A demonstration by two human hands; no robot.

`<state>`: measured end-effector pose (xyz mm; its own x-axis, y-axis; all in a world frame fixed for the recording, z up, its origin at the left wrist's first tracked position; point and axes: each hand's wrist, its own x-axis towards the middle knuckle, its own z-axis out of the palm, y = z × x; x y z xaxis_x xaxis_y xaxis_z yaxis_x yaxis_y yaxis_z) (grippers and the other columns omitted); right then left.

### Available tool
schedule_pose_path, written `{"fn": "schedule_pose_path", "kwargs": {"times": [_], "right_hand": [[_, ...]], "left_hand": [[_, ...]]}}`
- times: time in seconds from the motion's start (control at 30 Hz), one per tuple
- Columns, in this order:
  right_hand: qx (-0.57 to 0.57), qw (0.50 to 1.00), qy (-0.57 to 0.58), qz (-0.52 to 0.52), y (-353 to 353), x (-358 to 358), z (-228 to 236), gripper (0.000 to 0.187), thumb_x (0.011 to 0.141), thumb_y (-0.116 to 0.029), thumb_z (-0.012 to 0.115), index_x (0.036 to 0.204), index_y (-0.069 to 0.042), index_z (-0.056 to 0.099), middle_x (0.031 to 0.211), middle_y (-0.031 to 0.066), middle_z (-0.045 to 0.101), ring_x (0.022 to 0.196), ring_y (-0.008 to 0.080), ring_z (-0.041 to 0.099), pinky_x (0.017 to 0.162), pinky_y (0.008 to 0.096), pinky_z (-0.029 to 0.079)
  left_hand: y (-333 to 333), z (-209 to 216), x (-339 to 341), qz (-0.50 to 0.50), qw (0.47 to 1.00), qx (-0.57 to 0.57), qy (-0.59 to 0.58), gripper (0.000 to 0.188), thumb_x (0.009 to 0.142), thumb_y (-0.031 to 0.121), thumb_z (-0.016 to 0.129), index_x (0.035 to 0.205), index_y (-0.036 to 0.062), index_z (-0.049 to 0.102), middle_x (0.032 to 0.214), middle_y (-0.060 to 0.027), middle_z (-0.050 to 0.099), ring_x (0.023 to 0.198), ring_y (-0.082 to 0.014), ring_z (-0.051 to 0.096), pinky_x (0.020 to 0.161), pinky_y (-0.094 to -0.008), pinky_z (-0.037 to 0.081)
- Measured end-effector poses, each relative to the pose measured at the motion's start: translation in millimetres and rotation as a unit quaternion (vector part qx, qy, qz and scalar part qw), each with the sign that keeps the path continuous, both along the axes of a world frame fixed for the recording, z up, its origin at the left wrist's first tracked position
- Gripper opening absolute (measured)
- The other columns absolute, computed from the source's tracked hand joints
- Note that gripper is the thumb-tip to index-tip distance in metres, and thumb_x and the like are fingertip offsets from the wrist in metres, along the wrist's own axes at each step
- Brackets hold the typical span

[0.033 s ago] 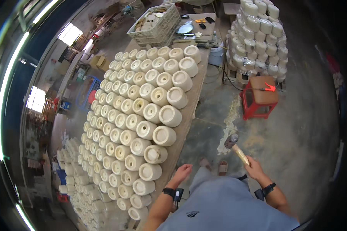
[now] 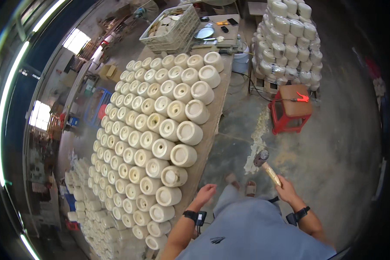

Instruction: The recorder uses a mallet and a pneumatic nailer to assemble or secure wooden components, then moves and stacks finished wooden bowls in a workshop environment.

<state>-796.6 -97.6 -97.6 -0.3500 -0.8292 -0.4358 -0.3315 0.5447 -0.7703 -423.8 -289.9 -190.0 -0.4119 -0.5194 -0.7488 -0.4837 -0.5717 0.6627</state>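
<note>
A wide tabletop (image 2: 210, 130) runs through the centre of the frame, bare along its right edge. Close-packed rows of cream cylinders (image 2: 189, 133) stand on it, round faces upward, many with a central hole. At top centre, a board (image 2: 232, 31) carries a pale round dish (image 2: 204, 33) and a dark phone (image 2: 232, 21). Right of centre, the grey floor (image 2: 338, 143) bears a whitish patch (image 2: 253, 156), a red stool (image 2: 286, 123) with a brown seat and, farther up, a white bucket (image 2: 240, 64).

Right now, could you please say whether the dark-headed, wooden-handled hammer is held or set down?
The hammer is held: the right hand is closed around its handle.
</note>
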Motion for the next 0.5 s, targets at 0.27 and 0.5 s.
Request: {"fn": "schedule_pose_path", "kwargs": {"times": [0.27,0.5], "right_hand": [[0.102,0.992,0.049,-0.053,-67.7,-62.6,-5.6,0.051,0.082,-0.025,0.056,0.13,-0.009,0.052,0.091,0.0216,0.067,0.086,0.0382,0.066,0.076,0.0441,0.051],[0.076,0.986,0.145,-0.036,-208.9,-133.5,20.0,0.053,0.079,-0.023,0.061,0.13,-0.015,0.053,0.099,0.0225,0.067,0.092,0.0406,0.064,0.082,0.0452,0.051]], "left_hand": [[-136.8,-16.5,-115.2,-0.101,0.988,-0.118,-0.008,0.037,0.09,0.025,0.06,0.119,0.0014,0.061,0.103,-0.0081,0.068,0.096,-0.014,0.062,0.085,-0.0287,0.048],[-269.7,23.7,-191.3,-0.096,0.993,0.02,0.061,0.036,0.097,0.024,0.052,0.128,0.0053,0.054,0.116,-0.0077,0.062,0.107,-0.0162,0.058,0.092,-0.03,0.046]]}}
